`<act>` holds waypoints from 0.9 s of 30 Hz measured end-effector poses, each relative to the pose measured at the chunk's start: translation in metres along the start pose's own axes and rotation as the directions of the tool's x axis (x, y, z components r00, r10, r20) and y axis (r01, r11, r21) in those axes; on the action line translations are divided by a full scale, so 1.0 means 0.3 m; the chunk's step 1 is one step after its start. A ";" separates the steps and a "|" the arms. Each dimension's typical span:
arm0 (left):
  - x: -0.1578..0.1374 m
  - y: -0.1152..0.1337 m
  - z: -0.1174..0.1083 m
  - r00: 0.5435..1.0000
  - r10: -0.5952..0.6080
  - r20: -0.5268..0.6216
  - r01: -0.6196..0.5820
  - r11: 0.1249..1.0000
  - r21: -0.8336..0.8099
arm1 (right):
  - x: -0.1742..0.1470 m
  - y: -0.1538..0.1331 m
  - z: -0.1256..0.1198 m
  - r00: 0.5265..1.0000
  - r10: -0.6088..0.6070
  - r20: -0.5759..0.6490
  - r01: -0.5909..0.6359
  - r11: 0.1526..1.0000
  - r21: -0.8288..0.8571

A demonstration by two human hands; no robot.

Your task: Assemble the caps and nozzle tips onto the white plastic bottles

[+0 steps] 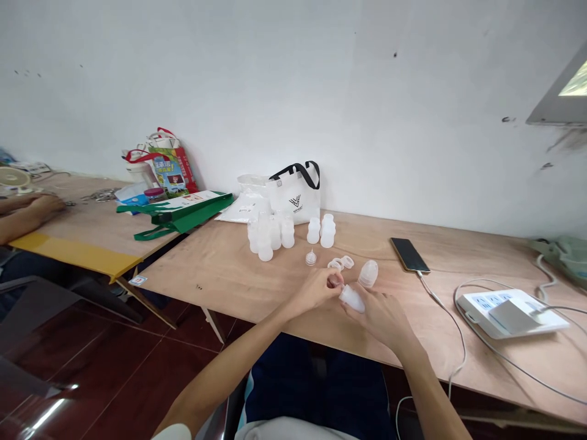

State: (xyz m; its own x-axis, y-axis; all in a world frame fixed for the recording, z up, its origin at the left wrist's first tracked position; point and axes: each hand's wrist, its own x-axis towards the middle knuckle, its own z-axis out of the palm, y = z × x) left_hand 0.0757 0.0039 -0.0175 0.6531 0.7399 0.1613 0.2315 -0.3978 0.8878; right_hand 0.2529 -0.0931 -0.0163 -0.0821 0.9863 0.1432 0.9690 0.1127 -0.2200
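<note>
My right hand (383,321) is closed around a small translucent white bottle (352,298), tilted with its mouth toward my left hand. The fingers of my left hand (318,288) are pinched at that mouth; what they hold there is mostly hidden. Just beyond my hands lie several clear plastic rings (347,262). A clear domed cap (368,272) stands close to my right hand. Farther left on the table is a clear nipple-shaped piece (310,257).
Several clear-topped bottles (265,244) stand at the back left, beside white bottles (327,232). Behind them is a white bag (296,198). A phone (409,255) with a cable and a power strip (509,313) lie right. Another person's hands (43,208) rest at the left table.
</note>
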 end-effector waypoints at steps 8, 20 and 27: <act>-0.029 -0.045 -0.070 0.941 -0.199 0.273 0.331 0.702 -0.631 | 0.003 0.026 -0.029 0.997 -0.064 0.053 0.024 0.833 0.552; 0.000 -0.042 -0.090 0.962 -0.150 -0.230 -0.037 0.760 -0.649 | 0.008 0.022 -0.006 0.999 -0.006 0.037 -0.015 0.837 0.547; 0.152 -0.145 -0.257 0.896 0.030 -0.443 -0.001 0.998 0.066 | 0.002 0.152 -0.019 0.975 0.161 0.152 -0.210 0.890 0.404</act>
State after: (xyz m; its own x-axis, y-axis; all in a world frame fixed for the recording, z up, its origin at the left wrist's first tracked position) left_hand 0.0399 0.0968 -0.0154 0.2724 0.8913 0.3625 0.2779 -0.4335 0.8572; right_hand 0.2984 -0.0881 -0.0206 0.0406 0.9983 -0.0429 0.7858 -0.0584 -0.6157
